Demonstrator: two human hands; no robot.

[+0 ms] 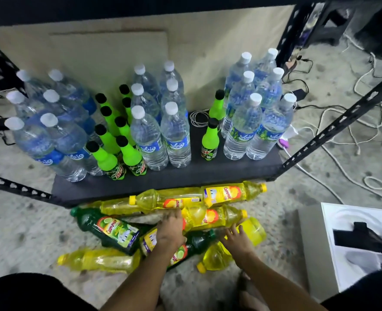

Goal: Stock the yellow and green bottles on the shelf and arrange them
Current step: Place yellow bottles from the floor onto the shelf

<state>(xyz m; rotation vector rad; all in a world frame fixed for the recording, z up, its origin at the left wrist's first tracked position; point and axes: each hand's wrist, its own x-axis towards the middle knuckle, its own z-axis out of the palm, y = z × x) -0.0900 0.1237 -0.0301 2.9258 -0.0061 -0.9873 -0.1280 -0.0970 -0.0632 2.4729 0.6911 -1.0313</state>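
Observation:
A pile of yellow bottles [230,193] and dark green bottles [109,230] lies on the floor in front of the black bottom shelf [208,173]. My left hand [171,230] is closed around the base of the middle yellow bottle [214,217], which lies on its side. My right hand [237,240] rests with spread fingers by that bottle's neck end, above a second dark green bottle [196,241]. Another yellow bottle [100,260] lies at the pile's near left.
On the shelf stand several clear water bottles [176,135] and neon green soda bottles [118,140], with a gap holding two neon bottles [210,142] and a coiled cable [199,117]. A white box [351,243] sits at right. Loose cables [342,122] cross the floor.

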